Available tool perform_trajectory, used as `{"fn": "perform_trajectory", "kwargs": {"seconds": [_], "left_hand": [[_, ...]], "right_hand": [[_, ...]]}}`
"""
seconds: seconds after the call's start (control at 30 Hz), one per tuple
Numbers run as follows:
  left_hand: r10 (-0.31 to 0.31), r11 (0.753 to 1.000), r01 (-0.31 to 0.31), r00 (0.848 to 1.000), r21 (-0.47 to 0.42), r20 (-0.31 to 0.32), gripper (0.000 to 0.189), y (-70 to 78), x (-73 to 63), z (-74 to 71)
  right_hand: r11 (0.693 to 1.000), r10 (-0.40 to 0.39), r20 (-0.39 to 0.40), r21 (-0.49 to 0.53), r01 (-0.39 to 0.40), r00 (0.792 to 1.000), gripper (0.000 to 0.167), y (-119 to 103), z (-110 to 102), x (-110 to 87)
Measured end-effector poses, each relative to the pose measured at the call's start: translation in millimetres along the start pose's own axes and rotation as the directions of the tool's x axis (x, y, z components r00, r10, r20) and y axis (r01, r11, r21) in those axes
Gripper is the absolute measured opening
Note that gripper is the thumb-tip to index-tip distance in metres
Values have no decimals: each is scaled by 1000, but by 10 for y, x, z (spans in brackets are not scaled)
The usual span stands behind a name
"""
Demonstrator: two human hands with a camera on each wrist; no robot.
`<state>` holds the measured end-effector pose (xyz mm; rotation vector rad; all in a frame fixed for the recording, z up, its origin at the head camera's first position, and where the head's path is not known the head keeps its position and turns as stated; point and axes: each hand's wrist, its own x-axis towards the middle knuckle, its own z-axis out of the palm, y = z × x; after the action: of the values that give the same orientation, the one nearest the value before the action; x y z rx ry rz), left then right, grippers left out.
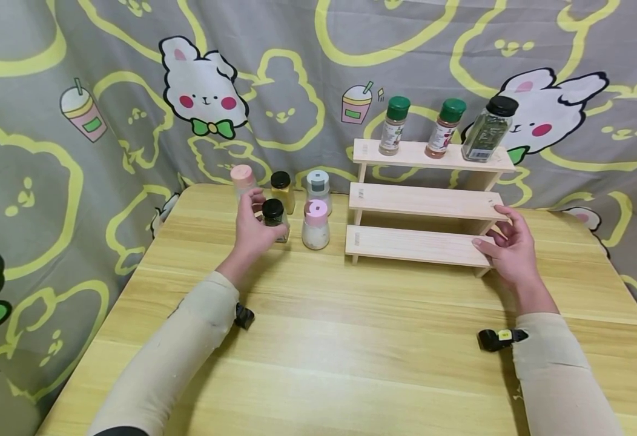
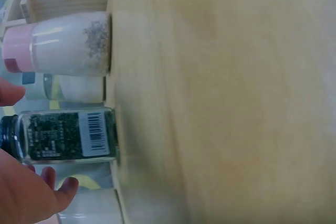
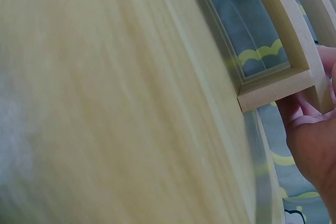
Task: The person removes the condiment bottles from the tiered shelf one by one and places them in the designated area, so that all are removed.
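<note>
My left hand (image 1: pixel 255 227) reaches round a black-capped glass jar of green dried herbs (image 2: pixel 68 135), which stands upright on the table. Thumb and fingers lie on either side of the jar, with small gaps showing in the left wrist view. Close by stand a pink-capped shaker (image 1: pixel 315 225), a grey-capped shaker (image 1: pixel 318 188), a black-capped jar of yellow spice (image 1: pixel 282 192) and a peach-capped container (image 1: pixel 242 175), partly hidden by the hand. On the right, my right hand (image 1: pixel 511 248) grips the end of a three-tier wooden rack (image 1: pixel 422 201), its thumb on the lowest tier.
Along the rack's top tier stand two green-capped spice bottles (image 1: pixel 393 127) and a taller black-capped herb jar (image 1: pixel 489 130). A patterned grey curtain (image 1: pixel 291 36) hangs behind and left of the wooden table (image 1: pixel 362 345).
</note>
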<state>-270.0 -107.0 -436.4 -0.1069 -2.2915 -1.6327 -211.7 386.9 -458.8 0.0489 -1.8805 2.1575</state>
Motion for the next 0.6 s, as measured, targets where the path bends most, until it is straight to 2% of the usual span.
{"fn": "perform_trajectory", "kwargs": {"seconds": [0.2, 0.4, 0.6], "left_hand": [[33, 999, -33, 999, 30, -12, 90, 110, 29, -8], [99, 995, -99, 995, 9, -21, 86, 247, 83, -20], [149, 988, -149, 989, 40, -9, 84, 425, 150, -12]], "right_hand": [[1000, 10, -2, -12, -10, 1000, 83, 5, -4, 6], [1000, 6, -3, -11, -6, 1000, 83, 16, -13, 14], [1000, -2, 0, -8, 2, 1000, 82, 20, -20, 9]]}}
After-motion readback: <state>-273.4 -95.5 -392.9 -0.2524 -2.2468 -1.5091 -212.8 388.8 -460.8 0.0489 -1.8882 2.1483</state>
